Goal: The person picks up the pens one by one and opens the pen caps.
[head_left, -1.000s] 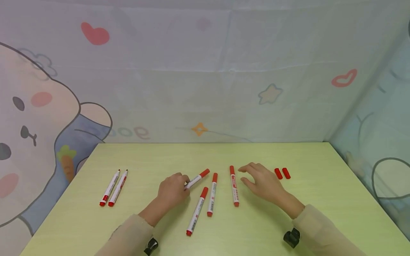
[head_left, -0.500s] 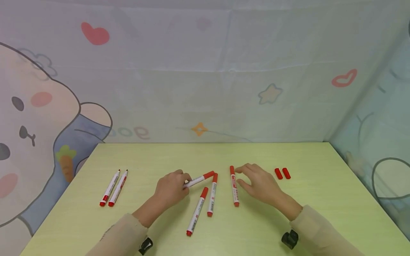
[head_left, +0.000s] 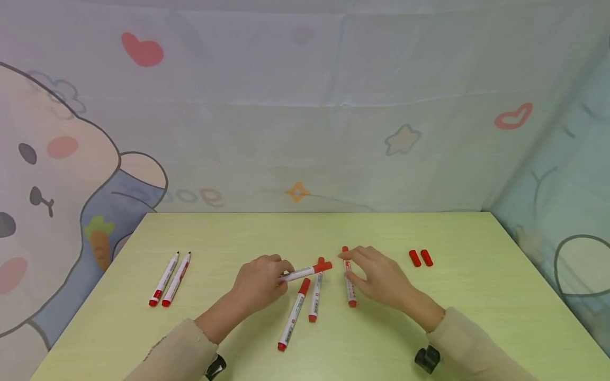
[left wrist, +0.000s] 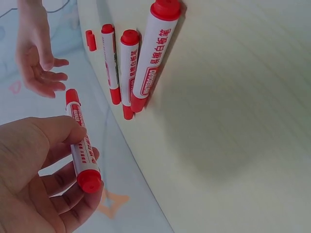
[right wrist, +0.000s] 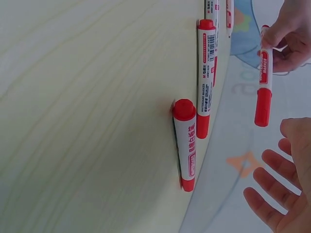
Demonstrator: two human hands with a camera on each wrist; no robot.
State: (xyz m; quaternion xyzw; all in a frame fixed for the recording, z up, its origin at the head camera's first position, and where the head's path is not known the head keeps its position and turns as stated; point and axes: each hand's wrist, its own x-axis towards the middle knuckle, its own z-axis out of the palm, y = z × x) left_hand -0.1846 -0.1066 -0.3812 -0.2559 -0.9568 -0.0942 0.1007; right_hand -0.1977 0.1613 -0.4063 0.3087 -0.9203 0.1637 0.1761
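My left hand point(head_left: 261, 283) grips a red-capped whiteboard marker point(left wrist: 81, 138) between thumb and fingers, above the table. The marker's capped end points right, toward my other hand, and overlaps a lying marker point(head_left: 315, 299) in the head view. With fingers spread and nothing held, my right hand point(head_left: 378, 275) hovers over another capped marker point(right wrist: 187, 145); its fingertips stand a short way from the held marker's cap in the right wrist view. One more capped marker point(head_left: 293, 317) lies slanted in front of the left hand.
Two uncapped markers, one with a red base point(head_left: 164, 279) and one beside it point(head_left: 176, 279), lie at the left of the table point(head_left: 229, 233). Two loose red caps, a left one point(head_left: 414, 258) and a right one point(head_left: 426, 257), lie side by side beyond the right hand. A printed curtain point(head_left: 267, 132) hangs behind.
The held marker has swung and moved right, its cap now past the top of the lying marker. My right hand has shifted left, over the rightmost lying marker.
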